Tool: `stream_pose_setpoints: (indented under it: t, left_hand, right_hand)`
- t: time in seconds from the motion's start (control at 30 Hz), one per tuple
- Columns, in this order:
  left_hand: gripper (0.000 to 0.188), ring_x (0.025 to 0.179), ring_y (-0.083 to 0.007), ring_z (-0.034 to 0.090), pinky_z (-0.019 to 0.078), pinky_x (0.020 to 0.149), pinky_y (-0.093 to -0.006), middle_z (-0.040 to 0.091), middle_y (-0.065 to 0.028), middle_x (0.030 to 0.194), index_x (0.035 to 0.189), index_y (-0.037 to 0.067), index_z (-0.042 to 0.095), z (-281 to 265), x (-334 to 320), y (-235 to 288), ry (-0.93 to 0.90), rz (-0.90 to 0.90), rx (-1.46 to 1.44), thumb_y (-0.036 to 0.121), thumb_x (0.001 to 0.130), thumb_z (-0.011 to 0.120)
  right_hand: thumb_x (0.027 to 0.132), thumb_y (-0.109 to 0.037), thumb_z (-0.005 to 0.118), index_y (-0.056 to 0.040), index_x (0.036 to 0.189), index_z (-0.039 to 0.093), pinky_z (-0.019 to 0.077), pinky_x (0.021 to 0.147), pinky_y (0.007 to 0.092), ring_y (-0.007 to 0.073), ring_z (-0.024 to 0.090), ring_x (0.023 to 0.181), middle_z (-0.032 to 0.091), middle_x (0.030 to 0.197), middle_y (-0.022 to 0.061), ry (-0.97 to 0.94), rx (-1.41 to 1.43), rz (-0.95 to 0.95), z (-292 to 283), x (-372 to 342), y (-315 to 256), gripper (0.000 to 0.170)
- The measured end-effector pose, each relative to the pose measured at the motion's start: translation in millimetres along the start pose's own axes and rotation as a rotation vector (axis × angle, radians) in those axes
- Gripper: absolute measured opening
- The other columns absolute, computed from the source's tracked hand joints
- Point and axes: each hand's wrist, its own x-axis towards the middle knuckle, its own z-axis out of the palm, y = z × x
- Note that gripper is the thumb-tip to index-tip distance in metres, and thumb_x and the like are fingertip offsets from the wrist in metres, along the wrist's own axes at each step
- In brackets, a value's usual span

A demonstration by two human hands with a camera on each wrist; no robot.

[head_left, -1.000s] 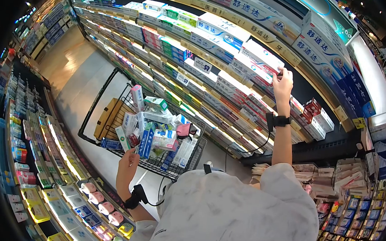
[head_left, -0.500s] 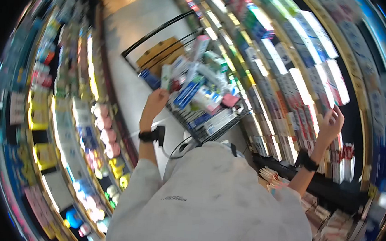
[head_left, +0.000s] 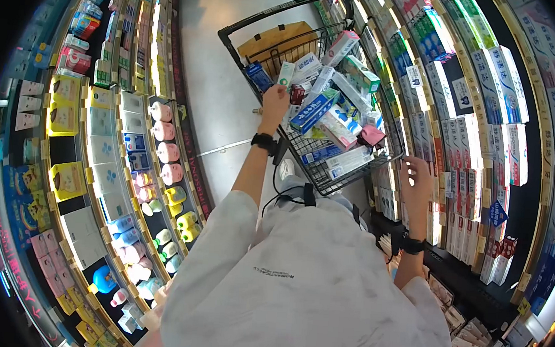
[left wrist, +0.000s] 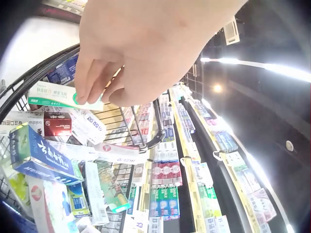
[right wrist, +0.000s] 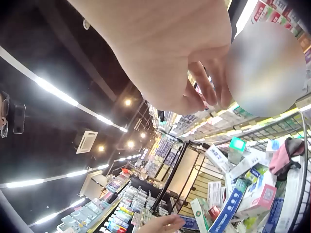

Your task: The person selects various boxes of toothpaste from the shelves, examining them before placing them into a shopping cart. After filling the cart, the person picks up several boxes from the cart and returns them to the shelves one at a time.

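"What do our fingers have?"

"Our left hand [head_left: 274,106] pinches one end of a white-and-green box [head_left: 286,74], at the near side of the cart [head_left: 290,7]. Our right hand [head_left: 417,179] has its fingers loosely bent, with nothing seen in them, between the cart and the shelved boxes [head_left: 517,153]."

"And how far along are we?"

"A good pile is in: a blue box [head_left: 313,111] lies across it, a pink item [head_left: 372,136] beside. The white-and-green one is among them but not let go. Plenty stands on the shelves; how much of that is left for us, we can't tell."
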Motion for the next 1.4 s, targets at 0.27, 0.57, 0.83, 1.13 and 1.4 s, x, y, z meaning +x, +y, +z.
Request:
stream_pose_setpoints:
  t: [0.27, 0.57, 0.83, 1.13, 1.4]
  left_hand:
    - [0.047, 0.106, -0.0418, 0.065, 0.0505, 0.098, -0.0486, 0.067, -0.0261, 0.112, 0.129, -0.008, 0.058, 20, 3, -25, 0.053, -0.035, 0.183, 0.008, 0.087, 0.072]
    - [0.069, 0.105, -0.0493, 0.067, 0.0559, 0.090, -0.0540, 0.064, -0.0304, 0.116, 0.124, -0.009, 0.048, 52, 42, -51, -0.251, -0.213, 0.503, 0.027, 0.079, 0.087]
    - [0.055, 0.089, -0.0357, 0.075, 0.0592, 0.080, -0.0441, 0.075, -0.0221, 0.099, 0.112, -0.004, 0.063, 13, 58, -19, -0.199, -0.125, 0.146, 0.029, 0.077, 0.089]
    - [0.040, 0.076, -0.0079, 0.062, 0.0470, 0.066, -0.0243, 0.069, -0.0037, 0.095, 0.118, 0.001, 0.066, -67, -11, 164, -0.381, -0.449, -0.719, 0.033, 0.098, 0.076]
    - [0.040, 0.087, -0.0073, 0.062, 0.0488, 0.078, -0.0255, 0.073, -0.0023, 0.101, 0.126, -0.003, 0.063, -93, -106, 277, -0.381, -0.079, -0.453, 0.017, 0.095, 0.079]
  right_hand:
    - [0.100, -0.004, 0.065, 0.0004, 0.112, 0.070, 0.0584, 0.074, 0.0302, 0.0198, 0.071, 0.091, 0.068, 0.104, 0.0108, -0.030, -0.054, 0.153, 24, -29, -2, 0.013]
    - [0.100, -0.002, 0.065, 0.0006, 0.114, 0.069, 0.0566, 0.077, 0.0293, 0.0188, 0.071, 0.089, 0.067, 0.104, 0.0110, 0.093, -0.027, 0.362, 30, -98, 12, 0.015]
    - [0.100, -0.001, 0.064, 0.0015, 0.114, 0.068, 0.0564, 0.080, 0.0293, 0.0195, 0.071, 0.091, 0.066, 0.105, 0.0112, 0.152, 0.054, 0.433, 22, -134, 23, 0.015]
    - [0.099, 0.000, 0.065, 0.0015, 0.113, 0.068, 0.0578, 0.077, 0.0315, 0.0225, 0.072, 0.087, 0.066, 0.101, 0.0129, 0.099, 0.148, 0.141, 6, -102, 19, 0.014]
    - [0.097, -0.015, 0.075, -0.0027, 0.134, 0.061, 0.0576, 0.080, 0.0346, 0.0217, 0.071, 0.094, 0.068, 0.109, 0.0131, -0.142, 0.501, -0.006, 18, -91, -16, 0.042]
